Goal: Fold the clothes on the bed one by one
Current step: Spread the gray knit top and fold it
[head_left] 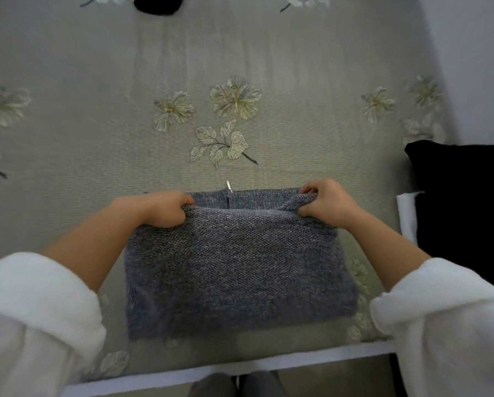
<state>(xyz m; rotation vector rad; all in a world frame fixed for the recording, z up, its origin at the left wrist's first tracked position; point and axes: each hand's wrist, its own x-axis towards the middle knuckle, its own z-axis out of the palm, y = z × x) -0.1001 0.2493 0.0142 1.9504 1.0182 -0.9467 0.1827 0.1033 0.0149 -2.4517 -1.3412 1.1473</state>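
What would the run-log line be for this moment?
left hand: gripping grey knit garment far edge | right hand: gripping same edge | garment: on bed, top layer raised | dark clothes: right side, untouched

Head view looks steeply down, close over the bed (97, 138).

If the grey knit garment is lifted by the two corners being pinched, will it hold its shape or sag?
The grey knit garment would probably sag: its pinched edge already dips between the left hand and right hand. The coarse, thick knit probably grips rather than slips.
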